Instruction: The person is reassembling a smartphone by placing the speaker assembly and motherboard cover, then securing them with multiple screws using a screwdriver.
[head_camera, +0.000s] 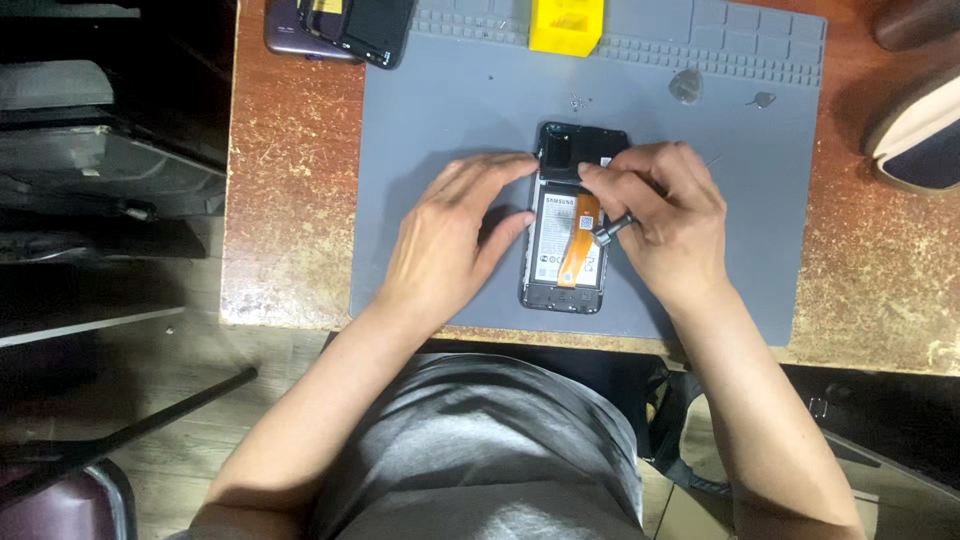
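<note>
An opened phone (566, 262) lies back-up on the grey work mat (440, 110), showing its white battery and an orange flex cable (578, 240). My left hand (445, 240) rests at the phone's left edge, with fingertips touching its upper left corner and side. My right hand (668, 218) grips a small metal-tipped screwdriver (610, 230) that lies against the phone's right side, and its forefinger presses on the phone's upper part.
A yellow block (567, 24) sits at the mat's top edge. A dark phone cover and a purple phone (335, 28) lie at the table's top left. A grey pick (685, 86) and tiny screws (577, 100) rest on the mat. A shoe-like object (920, 130) sits far right.
</note>
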